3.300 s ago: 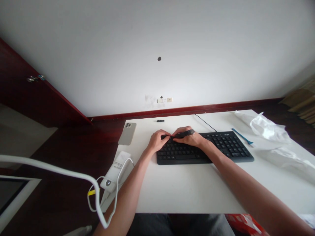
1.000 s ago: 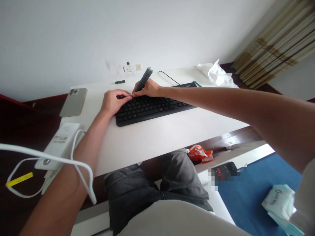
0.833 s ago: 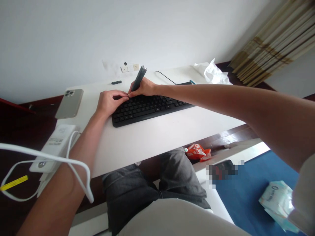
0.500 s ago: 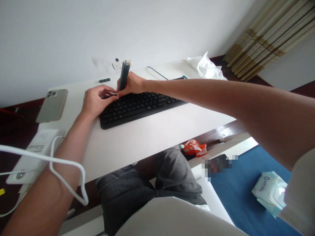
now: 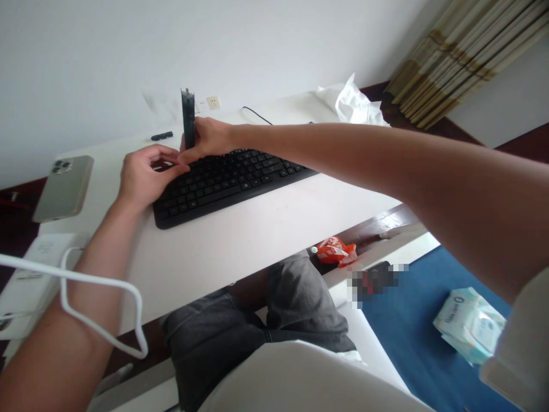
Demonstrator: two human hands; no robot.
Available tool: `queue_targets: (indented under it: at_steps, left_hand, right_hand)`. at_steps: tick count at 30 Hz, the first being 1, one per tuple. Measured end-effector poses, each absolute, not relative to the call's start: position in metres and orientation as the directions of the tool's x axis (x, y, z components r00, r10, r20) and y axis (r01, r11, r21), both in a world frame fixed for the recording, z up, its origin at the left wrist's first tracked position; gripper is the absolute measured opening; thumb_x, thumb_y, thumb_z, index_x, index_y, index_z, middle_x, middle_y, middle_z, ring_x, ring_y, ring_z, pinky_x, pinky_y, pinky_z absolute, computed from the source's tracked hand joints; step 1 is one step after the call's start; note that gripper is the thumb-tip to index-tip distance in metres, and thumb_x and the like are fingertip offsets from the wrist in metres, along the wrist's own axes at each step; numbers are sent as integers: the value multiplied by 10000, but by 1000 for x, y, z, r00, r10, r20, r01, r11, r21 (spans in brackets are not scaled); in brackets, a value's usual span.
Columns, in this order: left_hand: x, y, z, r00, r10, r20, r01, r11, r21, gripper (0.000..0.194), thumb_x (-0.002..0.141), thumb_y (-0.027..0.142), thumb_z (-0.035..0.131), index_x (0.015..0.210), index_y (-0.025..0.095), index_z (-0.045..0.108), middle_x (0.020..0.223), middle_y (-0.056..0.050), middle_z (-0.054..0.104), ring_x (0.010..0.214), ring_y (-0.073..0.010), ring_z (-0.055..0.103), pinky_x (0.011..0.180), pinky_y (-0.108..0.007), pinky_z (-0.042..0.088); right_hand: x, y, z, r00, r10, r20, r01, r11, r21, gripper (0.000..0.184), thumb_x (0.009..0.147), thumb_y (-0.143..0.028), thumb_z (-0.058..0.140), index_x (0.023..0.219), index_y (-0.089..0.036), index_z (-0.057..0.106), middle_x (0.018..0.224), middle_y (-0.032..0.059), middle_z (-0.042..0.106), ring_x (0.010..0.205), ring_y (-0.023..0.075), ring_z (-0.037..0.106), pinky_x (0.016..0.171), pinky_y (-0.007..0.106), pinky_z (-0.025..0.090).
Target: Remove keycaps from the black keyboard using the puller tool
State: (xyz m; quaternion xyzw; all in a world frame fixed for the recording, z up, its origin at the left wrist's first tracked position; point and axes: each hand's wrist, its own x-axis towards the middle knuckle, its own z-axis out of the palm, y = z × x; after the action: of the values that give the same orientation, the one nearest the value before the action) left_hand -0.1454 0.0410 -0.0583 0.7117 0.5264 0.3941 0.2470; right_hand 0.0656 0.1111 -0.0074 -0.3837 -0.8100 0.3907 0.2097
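Observation:
A black keyboard [image 5: 231,191] lies on the white table [image 5: 244,246], partly hidden by my hands and right forearm. My right hand [image 5: 211,137] is closed around a dark bar-shaped tool [image 5: 187,117] with a metallic upper end. It stands nearly upright over the keyboard's upper left part, its lower tip hidden by fingers. My left hand [image 5: 141,176] is at the keyboard's left end, thumb and fingers brought together against the right fingertips. Whatever lies between those left fingertips is hidden. Just behind the hands rests a small black strip-like piece [image 5: 162,136].
A phone [image 5: 64,189] lies at the table's left side. Nearer me are a white power strip [image 5: 30,280] and a looping white cable [image 5: 103,280] across my left forearm. Crumpled white plastic [image 5: 355,106] sits far right. Below are a red bag [image 5: 334,250] and a wipes pack [image 5: 469,326].
My view has swung right, so the table's things appear farther left. The tool in my right hand has gone from lying low to nearly upright. Both hands stay together at the keyboard's left part.

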Motion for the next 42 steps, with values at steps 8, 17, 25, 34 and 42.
queue_targets:
  at_steps: [8,17,25,34,42]
  left_hand:
    - [-143,40,-56,159,938,309,586,-342,735,319,768,451,842,970,224,743,951,-7,759,917,-227,708,896,-386,568]
    - [-141,34,-48,183,941,284,662,-331,672,327,818,464,815,873,154,726,977,14,705,990,-186,639,946,-330,523]
    - [-142,36,-49,181,953,243,704,-298,644,331,874,470,752,939,147,726,1033,16,698,1024,-195,643,973,-338,512]
    - [-150,41,-54,224,928,299,625,-372,687,176,830,376,770,909,221,793,998,-47,736,978,-230,682,946,-359,537]
    - [-151,39,-57,220,926,305,544,-376,750,144,903,332,701,897,202,763,987,-56,731,967,-208,684,943,-360,522]
  right_hand:
    - [66,111,-28,-617,760,205,153,372,-916,416,998,-470,524,772,-139,635,680,25,618,636,125,532,565,234,414]
    - [74,92,-40,-513,810,284,128,400,-908,529,969,-616,515,716,-167,629,613,-16,595,552,95,489,598,245,398]
    - [74,105,-43,-462,869,176,221,306,-926,428,965,-529,551,714,-207,680,548,11,577,551,162,507,570,311,423]
    - [77,95,-42,-404,879,253,219,362,-906,538,950,-646,545,833,-145,701,527,1,584,541,144,568,588,267,471]
    - [80,88,-37,-387,880,274,259,389,-884,552,958,-629,536,931,-137,784,577,19,649,602,171,637,646,283,476]
